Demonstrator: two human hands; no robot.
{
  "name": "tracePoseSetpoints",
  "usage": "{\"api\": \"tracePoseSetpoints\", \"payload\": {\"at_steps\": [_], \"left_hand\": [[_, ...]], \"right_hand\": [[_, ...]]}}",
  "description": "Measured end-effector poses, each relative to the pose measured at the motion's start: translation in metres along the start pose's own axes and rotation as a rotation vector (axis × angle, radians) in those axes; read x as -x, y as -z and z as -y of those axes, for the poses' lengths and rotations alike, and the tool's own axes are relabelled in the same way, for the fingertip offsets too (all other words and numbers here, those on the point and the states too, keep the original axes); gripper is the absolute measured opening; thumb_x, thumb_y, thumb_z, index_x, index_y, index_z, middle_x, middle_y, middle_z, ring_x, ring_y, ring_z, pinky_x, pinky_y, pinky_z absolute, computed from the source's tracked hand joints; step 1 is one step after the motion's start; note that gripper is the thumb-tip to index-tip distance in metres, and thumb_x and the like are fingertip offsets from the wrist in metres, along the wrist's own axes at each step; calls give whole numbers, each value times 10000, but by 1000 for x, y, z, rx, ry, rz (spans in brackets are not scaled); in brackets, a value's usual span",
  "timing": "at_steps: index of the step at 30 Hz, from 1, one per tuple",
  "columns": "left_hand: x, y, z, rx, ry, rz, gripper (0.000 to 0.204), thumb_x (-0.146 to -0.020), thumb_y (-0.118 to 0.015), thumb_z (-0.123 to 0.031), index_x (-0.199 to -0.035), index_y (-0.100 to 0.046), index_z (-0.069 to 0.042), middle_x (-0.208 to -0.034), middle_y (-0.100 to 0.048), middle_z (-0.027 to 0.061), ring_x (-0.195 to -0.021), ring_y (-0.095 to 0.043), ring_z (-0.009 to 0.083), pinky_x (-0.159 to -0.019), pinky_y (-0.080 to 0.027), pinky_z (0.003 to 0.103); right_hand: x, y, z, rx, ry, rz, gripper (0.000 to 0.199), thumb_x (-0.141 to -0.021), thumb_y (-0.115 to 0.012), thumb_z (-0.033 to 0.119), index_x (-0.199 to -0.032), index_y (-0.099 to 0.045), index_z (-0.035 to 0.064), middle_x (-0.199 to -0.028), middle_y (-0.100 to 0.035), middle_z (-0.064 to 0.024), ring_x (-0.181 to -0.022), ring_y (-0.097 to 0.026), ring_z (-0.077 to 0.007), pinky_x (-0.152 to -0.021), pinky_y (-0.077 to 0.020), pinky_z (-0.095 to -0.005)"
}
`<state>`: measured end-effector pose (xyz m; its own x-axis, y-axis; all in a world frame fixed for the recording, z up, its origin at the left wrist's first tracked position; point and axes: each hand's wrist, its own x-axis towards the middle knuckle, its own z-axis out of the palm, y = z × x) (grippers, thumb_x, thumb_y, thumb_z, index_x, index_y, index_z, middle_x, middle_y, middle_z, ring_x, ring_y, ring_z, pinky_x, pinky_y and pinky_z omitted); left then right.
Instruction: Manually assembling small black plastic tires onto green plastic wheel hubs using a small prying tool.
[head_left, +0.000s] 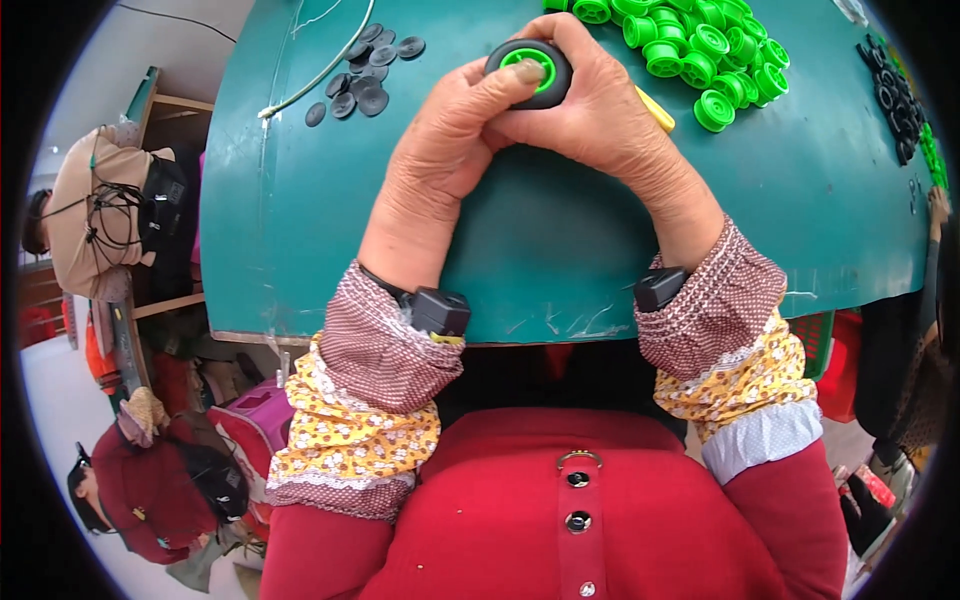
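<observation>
Both my hands hold one small toy wheel (553, 92), a black tyre around a bright green hub, above the far middle of the table. My left hand (455, 120) grips it from the left, its thumb pressed on the hub's face. From the right, my right hand (590, 100) wraps round the tyre, fingers over its far edge. Part of the tyre is hidden by my fingers. A yellow stick-like piece (655, 108) lies partly behind my right hand. Right of the hands is a heap of green wheel hubs (710, 42).
Several flat black discs (372, 100) lie at the far left beside a pale cord (335, 65) on the green tabletop (560, 240). Black tyres (885, 95) are heaped at the right edge. Two people (105, 210) sit to the left; another person's hand (938, 207) shows at the right.
</observation>
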<state>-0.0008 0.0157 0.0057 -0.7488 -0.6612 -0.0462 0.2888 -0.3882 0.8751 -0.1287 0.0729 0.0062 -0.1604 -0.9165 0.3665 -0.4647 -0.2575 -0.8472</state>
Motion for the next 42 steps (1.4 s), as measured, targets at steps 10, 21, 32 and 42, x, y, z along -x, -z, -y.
{"api": "tracePoseSetpoints", "payload": {"at_steps": [10, 21, 32, 42], "left_hand": [[2, -3, 0, -19, 39, 11, 250, -768, -571, -155, -936, -543, 29, -841, -577, 63, -731, -567, 111, -668, -483, 233], [1, 15, -11, -2, -35, -136, 215, -783, -564, -183, -883, -577, 8, -757, -605, 81, -618, -599, 150, -587, -509, 247], [1, 10, 0, -110, 42, 75, 354, -773, -603, -272, -963, -535, 19, -808, -601, 86, -652, -611, 144, -610, -509, 235], [5, 17, -17, -205, 136, 203, 310, -763, -573, -197, -978, -520, 20, -774, -611, 93, -652, -621, 173, -612, -503, 239]], "right_hand": [[-1, -4, -5, -157, 113, 25, 409, -558, -700, 95, -923, -526, 33, -835, -576, -79, -761, -565, -168, -691, -463, -267], [0, -3, 6, -245, -57, 154, 613, -630, -691, 108, -1149, -372, 44, -908, -565, -134, -672, -608, -184, -630, -492, -281], [-3, -3, -2, -257, -66, -24, 401, -615, -710, 119, -930, -479, 29, -742, -559, -48, -560, -548, -97, -482, -467, -238], [0, 3, 17, -348, -197, 110, 396, -591, -682, 82, -914, -458, 37, -692, -547, -42, -549, -556, -124, -493, -461, -253]]}}
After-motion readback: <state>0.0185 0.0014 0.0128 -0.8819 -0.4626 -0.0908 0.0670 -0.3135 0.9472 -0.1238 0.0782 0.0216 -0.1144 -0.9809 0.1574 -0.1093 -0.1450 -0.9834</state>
